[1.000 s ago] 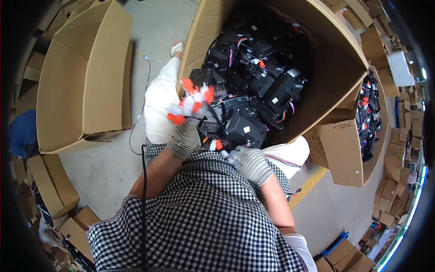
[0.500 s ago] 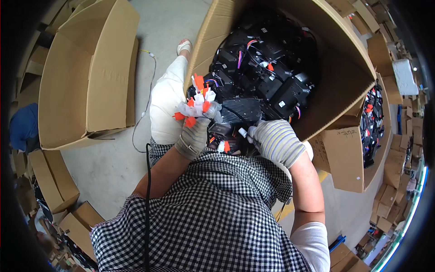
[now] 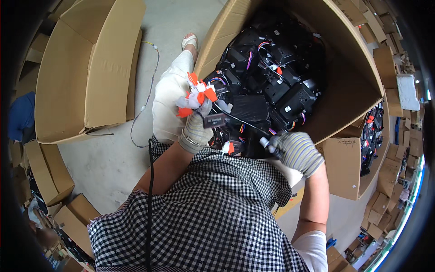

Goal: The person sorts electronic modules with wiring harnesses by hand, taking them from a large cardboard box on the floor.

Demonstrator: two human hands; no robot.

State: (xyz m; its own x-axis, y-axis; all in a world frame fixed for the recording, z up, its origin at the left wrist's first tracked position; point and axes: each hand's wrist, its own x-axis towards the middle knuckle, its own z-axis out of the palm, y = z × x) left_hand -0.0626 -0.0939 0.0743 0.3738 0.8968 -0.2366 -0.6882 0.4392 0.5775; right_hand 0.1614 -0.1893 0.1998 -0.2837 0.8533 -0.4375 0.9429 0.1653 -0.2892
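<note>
My left hand (image 3: 195,131), in a grey knit glove, is closed around a bunch of white and orange plug connectors (image 3: 207,94) at the near left side of a large cardboard box. A small dark rectangular piece (image 3: 214,120) shows beside its fingers. A thin black cable (image 3: 244,122) stretches from near that hand to my right hand (image 3: 298,153), in a striped glove. The right fingers are closed on the cable's end, and a white plug (image 3: 264,142) pokes out of them. Below lie black plastic units (image 3: 294,102) with coloured wires, piled in the box.
The large cardboard box (image 3: 358,45) opens toward me. On the right stands another carton (image 3: 342,158) of black parts. An open carton (image 3: 108,77) stands on the left, and a thin cable (image 3: 147,93) lies on the floor beside it. A black cord (image 3: 151,195) hangs over my checked apron.
My right hand has moved right and slightly down with the cable end, and the cable now stretches between my hands. The dark rectangular piece has come into view by my left hand.
</note>
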